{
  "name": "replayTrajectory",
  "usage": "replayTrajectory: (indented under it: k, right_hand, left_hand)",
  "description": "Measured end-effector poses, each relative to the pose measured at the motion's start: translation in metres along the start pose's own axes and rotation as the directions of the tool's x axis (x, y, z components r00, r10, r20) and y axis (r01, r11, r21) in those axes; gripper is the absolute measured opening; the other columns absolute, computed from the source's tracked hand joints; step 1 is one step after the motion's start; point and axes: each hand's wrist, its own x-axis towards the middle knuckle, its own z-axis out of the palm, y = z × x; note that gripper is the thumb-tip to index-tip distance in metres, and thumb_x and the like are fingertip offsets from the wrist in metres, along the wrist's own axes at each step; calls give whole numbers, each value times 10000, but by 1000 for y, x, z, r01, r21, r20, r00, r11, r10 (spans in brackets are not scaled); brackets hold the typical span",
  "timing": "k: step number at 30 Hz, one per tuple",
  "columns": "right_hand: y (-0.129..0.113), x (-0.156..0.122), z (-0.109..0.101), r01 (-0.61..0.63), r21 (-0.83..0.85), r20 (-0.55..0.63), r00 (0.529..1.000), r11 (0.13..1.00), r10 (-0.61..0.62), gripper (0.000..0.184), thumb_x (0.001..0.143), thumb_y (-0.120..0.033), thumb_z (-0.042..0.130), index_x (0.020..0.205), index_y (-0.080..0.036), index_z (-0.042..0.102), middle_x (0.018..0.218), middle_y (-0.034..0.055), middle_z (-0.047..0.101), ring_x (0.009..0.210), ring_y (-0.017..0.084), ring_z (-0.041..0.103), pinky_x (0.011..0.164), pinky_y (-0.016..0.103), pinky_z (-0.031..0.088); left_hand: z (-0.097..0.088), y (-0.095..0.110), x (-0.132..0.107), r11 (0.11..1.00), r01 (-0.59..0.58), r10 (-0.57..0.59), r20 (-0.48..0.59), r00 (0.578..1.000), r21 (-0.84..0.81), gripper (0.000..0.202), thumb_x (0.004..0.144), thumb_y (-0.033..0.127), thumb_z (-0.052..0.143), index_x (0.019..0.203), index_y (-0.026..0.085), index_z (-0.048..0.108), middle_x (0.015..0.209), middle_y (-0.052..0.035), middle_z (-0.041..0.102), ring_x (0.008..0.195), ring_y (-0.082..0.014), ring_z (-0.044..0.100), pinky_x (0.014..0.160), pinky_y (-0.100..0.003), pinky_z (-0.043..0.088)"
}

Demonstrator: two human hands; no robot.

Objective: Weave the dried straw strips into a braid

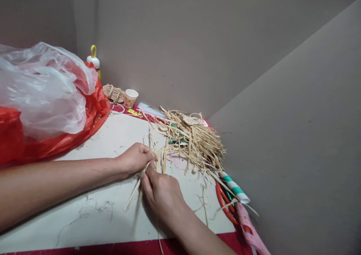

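Note:
My left hand (138,158) and my right hand (162,191) meet over the white board (113,187). Both are closed with fingers pinched on a pale straw strand (132,196), whose loose end hangs down to the left of my right hand. A thin thread runs down below my right hand toward the board's front edge. Just beyond the fingers lies a large heap of dry straw (197,142), with stray leaves reaching close to my left fingertips. The exact grip between the fingertips is partly hidden.
Red and clear plastic bags (53,97) bulge at the left. Along the wall stand a yellow-topped bottle (93,61), a woven straw piece (114,93) and a paper cup (131,98). At right lie a green-striped roll (234,187), orange-handled scissors (225,206) and pink wrapping (251,228).

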Motion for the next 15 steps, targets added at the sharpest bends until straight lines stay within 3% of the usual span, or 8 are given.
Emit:
replayTrajectory:
  k: [2,4,6,8,10,11,13,15]
  right_hand:
    - [4,-5,-13,0,202,14,1000,979,-3,371,882,-397,458,603,-168,545,477,-5,472,438,99,367,470,250,214]
    - [13,-4,-28,-65,486,-58,993,872,107,397,868,-440,486,583,-166,528,502,-9,481,467,99,411,471,225,288]
    - [23,2,-38,-121,738,-102,952,664,288,299,828,-448,560,748,-164,604,666,22,592,577,123,523,523,221,385]
    - [29,12,-40,-183,902,17,920,391,391,338,757,-418,666,982,-173,607,871,57,643,755,160,600,628,243,458]
    - [29,22,-34,-272,952,206,911,142,358,466,694,-372,741,1081,-175,570,913,64,647,826,169,613,707,263,476]
    - [28,26,-30,-313,948,282,910,57,303,461,683,-356,754,1063,-169,572,871,55,645,796,157,614,713,262,476]
    - [25,32,-19,-364,931,363,915,-28,176,350,703,-364,737,941,-150,595,713,18,608,637,114,576,623,229,467]
    - [22,36,-11,-395,918,395,914,-27,90,291,741,-404,692,794,-138,587,564,-34,501,457,56,434,453,169,380]
  left_hand:
    - [-2,1,1,1000,9,-9,17,1000,-17,238,729,264,517,536,127,521,615,14,576,370,-17,264,398,-216,163]
    - [-5,3,3,998,14,-11,57,998,-53,205,724,302,540,612,132,566,559,40,532,350,-26,246,384,-224,146]
    - [-8,5,4,994,38,-27,106,994,-101,198,715,341,564,705,146,597,490,68,470,337,-40,245,376,-226,146]
    - [-10,6,5,991,50,-30,152,988,-126,213,710,366,580,662,159,567,423,83,405,328,-41,229,378,-223,143]
    - [-11,6,5,990,48,-24,181,983,-131,274,717,391,575,574,169,505,362,91,332,320,-37,203,380,-221,132]
    - [-11,5,5,991,41,-16,188,982,-129,299,720,398,571,548,171,480,348,90,318,318,-35,202,380,-220,127]
    - [-11,5,4,992,29,-5,195,981,-122,306,714,402,568,537,172,471,350,79,349,316,-36,222,375,-219,123]
    - [-11,4,4,994,14,5,183,983,-104,293,706,398,568,543,171,480,363,72,377,316,-39,241,368,-218,125]
